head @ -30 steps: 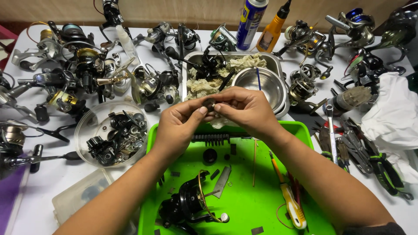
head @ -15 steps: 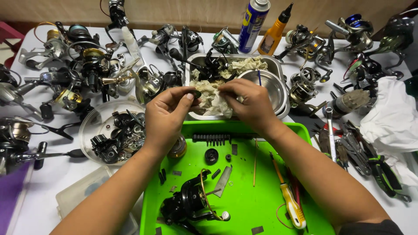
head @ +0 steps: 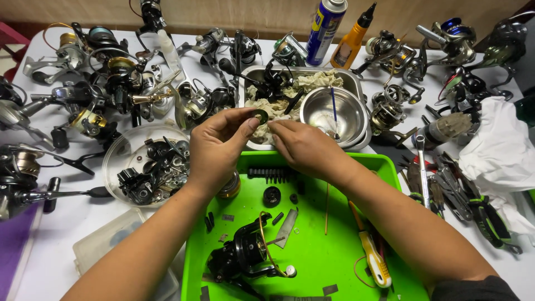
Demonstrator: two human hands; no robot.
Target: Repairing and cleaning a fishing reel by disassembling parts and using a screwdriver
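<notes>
Head view, looking down: the left hand [head: 220, 147] pinches a small dark ring [head: 259, 116] between thumb and fingertips, above the near edge of the steel tray [head: 351, 83] and just beyond the far rim of the green tray [head: 390, 167]. The ring stands on edge, its flat face turned toward the camera and its hole open to view; being round, it has no long axis, and its central axis points roughly up at the camera. The right hand [head: 304, 147] lies just beside it, fingers curled and pressed on the rag [head: 278, 103] that fills the steel tray; whether it grips the cloth or only rests on it is hard to tell from here. A steel bowl [head: 334, 114] sits in the steel tray's right end. On the green tray lie a black reel [head: 245, 256], a spring [head: 273, 174] and a yellow-handled tool [head: 373, 262]. A clear dish [head: 120, 150] of small parts stands left of the left hand.

Half a second ago both hands held the rag together between them, higher over the steel tray, with the ring hidden. Now the hands have parted, the rag has dropped back to the tray, and the ring shows bare in the left fingers.
</notes>
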